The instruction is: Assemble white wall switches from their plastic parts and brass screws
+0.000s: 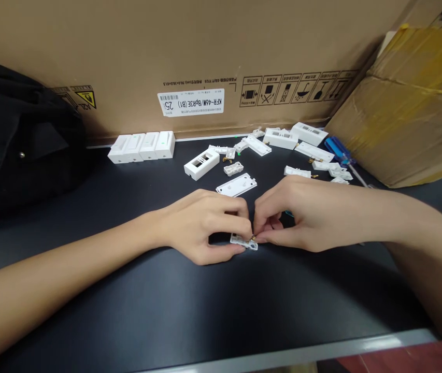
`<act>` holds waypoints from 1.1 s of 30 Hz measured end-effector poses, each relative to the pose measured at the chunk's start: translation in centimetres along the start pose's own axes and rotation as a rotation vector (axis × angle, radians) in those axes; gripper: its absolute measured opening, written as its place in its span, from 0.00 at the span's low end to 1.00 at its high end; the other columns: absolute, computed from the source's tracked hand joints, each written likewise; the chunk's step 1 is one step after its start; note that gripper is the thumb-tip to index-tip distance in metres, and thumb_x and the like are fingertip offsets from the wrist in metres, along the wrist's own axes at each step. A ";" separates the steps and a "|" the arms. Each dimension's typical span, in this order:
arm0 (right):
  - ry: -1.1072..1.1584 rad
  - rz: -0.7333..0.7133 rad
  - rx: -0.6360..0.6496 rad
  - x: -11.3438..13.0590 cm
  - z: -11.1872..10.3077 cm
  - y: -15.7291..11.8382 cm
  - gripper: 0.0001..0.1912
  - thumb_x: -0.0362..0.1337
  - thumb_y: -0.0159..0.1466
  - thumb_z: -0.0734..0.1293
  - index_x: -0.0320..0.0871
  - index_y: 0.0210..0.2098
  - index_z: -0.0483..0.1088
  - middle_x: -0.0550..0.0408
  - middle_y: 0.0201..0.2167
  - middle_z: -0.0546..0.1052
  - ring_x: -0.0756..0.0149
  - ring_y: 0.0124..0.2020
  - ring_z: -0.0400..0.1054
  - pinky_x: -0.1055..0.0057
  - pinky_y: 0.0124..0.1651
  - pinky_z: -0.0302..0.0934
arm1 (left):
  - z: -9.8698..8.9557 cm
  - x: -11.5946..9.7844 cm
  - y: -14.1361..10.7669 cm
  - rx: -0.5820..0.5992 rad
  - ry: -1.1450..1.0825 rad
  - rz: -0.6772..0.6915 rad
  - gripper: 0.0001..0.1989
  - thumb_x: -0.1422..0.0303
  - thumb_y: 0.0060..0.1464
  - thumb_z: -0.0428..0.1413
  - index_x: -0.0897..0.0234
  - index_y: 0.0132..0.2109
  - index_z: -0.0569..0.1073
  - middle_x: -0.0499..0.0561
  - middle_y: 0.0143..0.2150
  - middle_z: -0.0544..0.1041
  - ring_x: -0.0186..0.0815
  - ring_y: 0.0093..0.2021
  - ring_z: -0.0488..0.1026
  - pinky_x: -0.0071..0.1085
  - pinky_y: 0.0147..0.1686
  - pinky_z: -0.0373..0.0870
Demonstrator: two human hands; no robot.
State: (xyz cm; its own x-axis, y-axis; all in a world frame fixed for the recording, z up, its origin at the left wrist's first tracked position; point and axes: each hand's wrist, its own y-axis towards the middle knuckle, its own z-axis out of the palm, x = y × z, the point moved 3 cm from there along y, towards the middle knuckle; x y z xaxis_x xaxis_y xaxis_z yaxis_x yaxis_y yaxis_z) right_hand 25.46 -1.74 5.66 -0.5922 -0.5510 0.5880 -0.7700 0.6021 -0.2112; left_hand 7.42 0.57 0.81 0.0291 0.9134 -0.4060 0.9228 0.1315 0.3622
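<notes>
On the dark tabletop, my left hand (216, 225) grips a small white plastic switch part (240, 241) between thumb and fingers. My right hand (279, 217) pinches a tiny brass-coloured metal piece (253, 239) at that part's right end; the fingertips hide most of it. Just beyond my hands lie a flat white base plate (236, 185), a small ribbed white insert (233, 169) and a white switch housing (202, 165) with rectangular openings. A brass contact (227, 159) rests near the housing.
Several assembled white switches (142, 147) stand in a row at the back left. More white housings (281, 138) and loose parts lie at the back right, near a blue-handled screwdriver (340, 152). Cardboard boxes (197, 41) form the rear edge; a black bag (22, 134) sits left.
</notes>
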 end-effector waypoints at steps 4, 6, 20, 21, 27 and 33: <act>0.020 -0.021 0.009 -0.1 0.3 0.1 0.10 0.27 0.61 0.66 0.44 0.33 0.80 0.62 0.26 0.80 0.73 0.24 0.68 0.74 0.28 0.56 | 0.1 0.0 0.0 0.006 0.016 0.011 0.07 0.65 0.64 0.57 0.60 0.42 0.80 0.51 0.40 0.78 0.31 0.34 0.75 0.29 0.34 0.69; 0.028 -0.026 0.010 -0.2 0.4 0.1 0.10 0.28 0.61 0.66 0.44 0.33 0.80 0.62 0.27 0.80 0.73 0.24 0.68 0.74 0.28 0.56 | 0.1 0.1 0.0 0.007 0.021 0.012 0.08 0.64 0.65 0.57 0.59 0.43 0.80 0.51 0.41 0.78 0.31 0.34 0.75 0.28 0.35 0.69; -0.474 0.175 -0.451 -5.5 -1.9 -0.2 0.14 0.35 0.70 0.62 0.40 0.48 0.78 0.46 0.45 0.81 0.55 0.45 0.75 0.62 0.48 0.66 | -0.1 0.0 0.1 0.036 0.083 -0.028 0.14 0.73 0.68 0.47 0.62 0.54 0.74 0.53 0.45 0.76 0.33 0.35 0.72 0.31 0.37 0.70; -0.468 0.168 -0.480 -5.9 -1.7 0.1 0.17 0.34 0.70 0.61 0.40 0.52 0.77 0.44 0.50 0.80 0.52 0.50 0.74 0.59 0.52 0.66 | -0.1 0.0 0.1 0.036 0.102 -0.030 0.16 0.74 0.66 0.47 0.61 0.56 0.73 0.53 0.47 0.75 0.33 0.35 0.72 0.31 0.37 0.70; -0.458 0.055 -0.554 -7.2 -1.4 2.7 0.25 0.26 0.69 0.57 0.37 0.62 0.71 0.40 0.60 0.75 0.50 0.60 0.68 0.54 0.63 0.62 | 0.0 0.0 0.2 0.008 0.101 -0.062 0.09 0.71 0.64 0.53 0.60 0.49 0.75 0.50 0.46 0.75 0.31 0.34 0.71 0.30 0.36 0.71; -0.445 0.073 -0.385 -6.8 -3.1 4.9 0.21 0.23 0.63 0.59 0.40 0.47 0.80 0.48 0.45 0.83 0.59 0.45 0.75 0.66 0.49 0.64 | 0.0 -0.1 0.0 -0.013 0.047 -0.029 0.12 0.70 0.59 0.55 0.61 0.51 0.74 0.51 0.49 0.76 0.33 0.37 0.75 0.31 0.39 0.73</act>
State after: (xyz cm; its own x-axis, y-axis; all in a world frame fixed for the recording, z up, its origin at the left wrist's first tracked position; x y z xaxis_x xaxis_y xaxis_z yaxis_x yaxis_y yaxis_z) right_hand 26.45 6.73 3.00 -0.7472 -0.6396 0.1809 -0.6312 0.7680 0.1083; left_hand 7.45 0.49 0.86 -0.0156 0.9262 -0.3767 0.9179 0.1627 0.3620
